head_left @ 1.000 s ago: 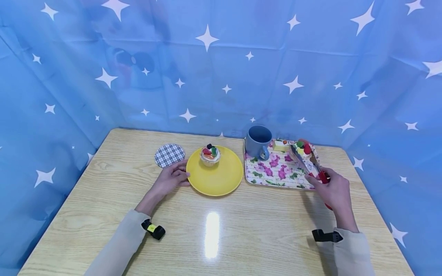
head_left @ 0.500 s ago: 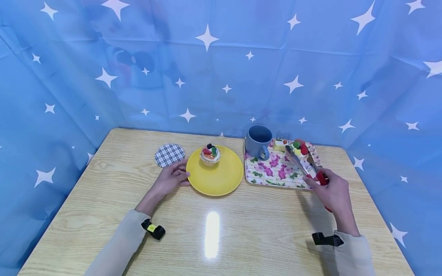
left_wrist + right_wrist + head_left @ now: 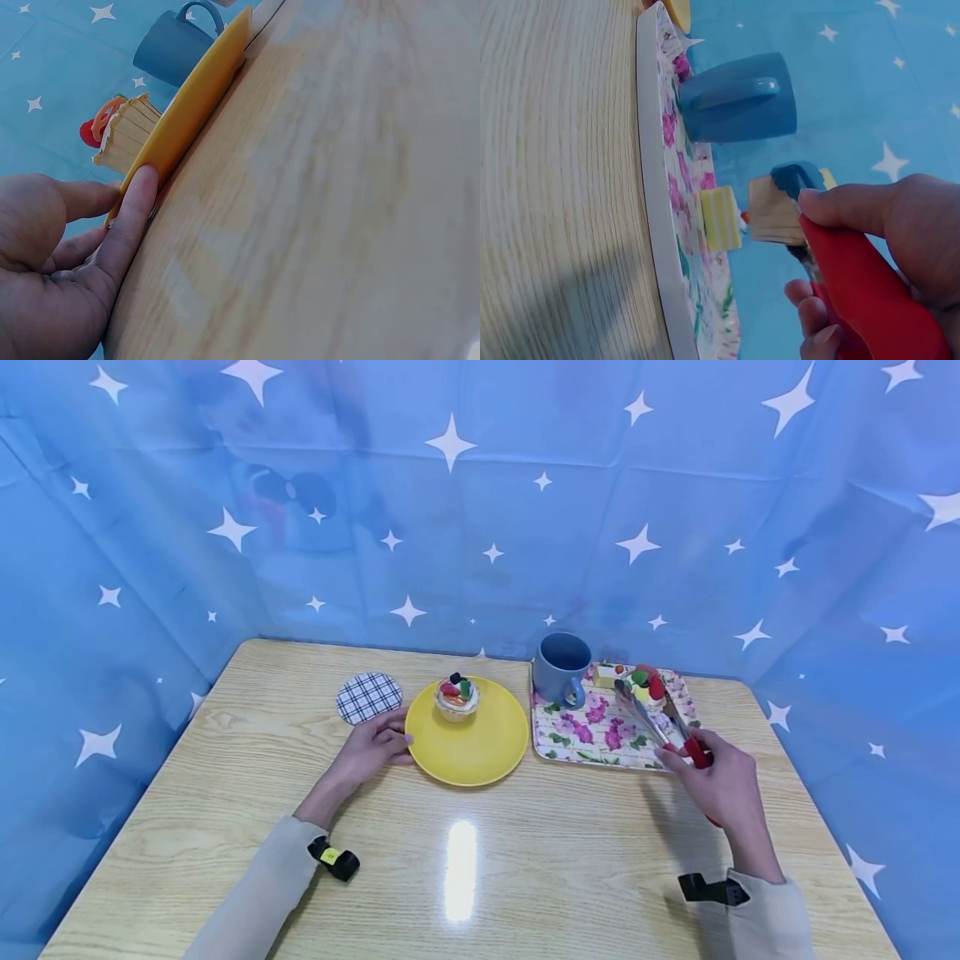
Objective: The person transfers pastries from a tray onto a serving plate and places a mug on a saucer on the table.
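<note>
My left hand (image 3: 372, 747) pinches the left rim of a yellow plate (image 3: 480, 756), thumb and fingers on either face of its edge. A fruit-topped cupcake (image 3: 456, 702) stands upright on that plate. My right hand (image 3: 723, 777) grips red-handled tongs (image 3: 870, 292) by their handles. Between the tong tips is a second fruit-topped cupcake (image 3: 769, 210), which appears lifted off the floral tray (image 3: 585, 745). The tong tips partly cover it in both views. Behind it on the tray sits a small yellow layered cake piece (image 3: 720, 217).
A blue-grey mug (image 3: 561, 672) stands at the tray's left end, handle facing forward. A round checked coaster (image 3: 368, 697) lies left of the plate. A blue star-printed curtain (image 3: 480, 510) hangs along the back edge of the wooden table (image 3: 555, 852).
The tongs with the second cupcake have shifted a little left over the tray, and my right hand moved slightly with them. My left hand and the plate stay still.
</note>
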The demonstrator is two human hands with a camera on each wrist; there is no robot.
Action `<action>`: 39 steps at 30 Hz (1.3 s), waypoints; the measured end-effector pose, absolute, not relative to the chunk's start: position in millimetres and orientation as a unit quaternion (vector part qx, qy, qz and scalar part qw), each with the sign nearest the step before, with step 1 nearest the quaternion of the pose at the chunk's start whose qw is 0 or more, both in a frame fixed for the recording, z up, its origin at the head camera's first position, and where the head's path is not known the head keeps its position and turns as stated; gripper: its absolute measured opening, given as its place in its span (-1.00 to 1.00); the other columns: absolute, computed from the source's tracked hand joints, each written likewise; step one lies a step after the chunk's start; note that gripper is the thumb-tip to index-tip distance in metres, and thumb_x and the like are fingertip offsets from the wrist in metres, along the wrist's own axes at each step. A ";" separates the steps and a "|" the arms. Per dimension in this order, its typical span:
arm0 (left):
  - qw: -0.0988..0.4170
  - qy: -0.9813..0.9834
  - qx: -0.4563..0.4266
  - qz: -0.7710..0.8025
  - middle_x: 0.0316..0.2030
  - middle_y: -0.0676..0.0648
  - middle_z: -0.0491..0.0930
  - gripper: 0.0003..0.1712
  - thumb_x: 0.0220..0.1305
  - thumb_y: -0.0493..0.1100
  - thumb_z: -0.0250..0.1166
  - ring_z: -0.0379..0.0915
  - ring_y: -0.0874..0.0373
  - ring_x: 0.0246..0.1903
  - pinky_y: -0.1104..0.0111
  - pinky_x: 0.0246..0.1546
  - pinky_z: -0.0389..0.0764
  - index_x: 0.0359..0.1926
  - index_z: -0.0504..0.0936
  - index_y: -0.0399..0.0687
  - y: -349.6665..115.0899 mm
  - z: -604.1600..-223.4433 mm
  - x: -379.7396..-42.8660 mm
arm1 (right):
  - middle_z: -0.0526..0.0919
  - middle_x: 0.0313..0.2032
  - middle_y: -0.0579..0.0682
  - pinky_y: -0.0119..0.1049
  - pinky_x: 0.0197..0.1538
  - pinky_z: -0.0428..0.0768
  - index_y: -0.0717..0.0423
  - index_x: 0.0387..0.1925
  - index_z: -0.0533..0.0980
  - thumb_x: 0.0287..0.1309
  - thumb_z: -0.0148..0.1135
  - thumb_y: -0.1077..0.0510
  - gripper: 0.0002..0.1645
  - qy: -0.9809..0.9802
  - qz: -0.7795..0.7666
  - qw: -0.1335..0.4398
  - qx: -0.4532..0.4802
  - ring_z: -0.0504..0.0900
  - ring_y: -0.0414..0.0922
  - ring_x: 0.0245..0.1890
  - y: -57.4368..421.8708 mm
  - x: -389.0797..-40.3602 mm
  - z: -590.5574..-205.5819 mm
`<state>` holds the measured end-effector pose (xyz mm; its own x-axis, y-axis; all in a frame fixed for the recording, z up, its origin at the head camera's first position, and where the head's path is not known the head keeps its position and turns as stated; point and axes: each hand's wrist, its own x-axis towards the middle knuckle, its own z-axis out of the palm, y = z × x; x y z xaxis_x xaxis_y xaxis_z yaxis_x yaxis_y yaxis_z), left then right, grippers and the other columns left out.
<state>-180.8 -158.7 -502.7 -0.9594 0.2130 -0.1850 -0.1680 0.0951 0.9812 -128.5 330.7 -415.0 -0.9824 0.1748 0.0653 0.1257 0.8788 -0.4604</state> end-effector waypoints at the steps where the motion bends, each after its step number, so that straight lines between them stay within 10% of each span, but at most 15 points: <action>1: 0.142 0.726 0.015 0.673 0.11 -0.25 0.50 -0.34 0.48 -0.32 0.20 0.66 0.14 -0.03 0.27 -0.03 0.85 0.54 0.30 0.00 -158.3 -502.7 -181.0 | 0.58 0.01 0.45 -0.36 -0.46 0.43 0.39 0.36 0.39 0.32 0.27 -0.30 -0.06 -0.968 0.233 0.054 -0.076 0.52 0.16 -0.20 330.3 -127.8 -414.6; 39: 0.141 0.728 0.014 0.670 0.12 -0.26 0.51 -0.35 0.49 -0.30 0.21 0.67 0.13 -0.02 0.27 -0.05 0.85 0.53 0.31 0.00 -158.0 -501.1 -180.5 | 0.63 -0.13 0.31 -0.40 -0.52 0.33 0.31 0.32 0.47 0.28 0.37 -0.18 -0.20 -0.967 0.242 0.075 -0.015 0.45 0.02 -0.31 303.8 -106.9 -397.9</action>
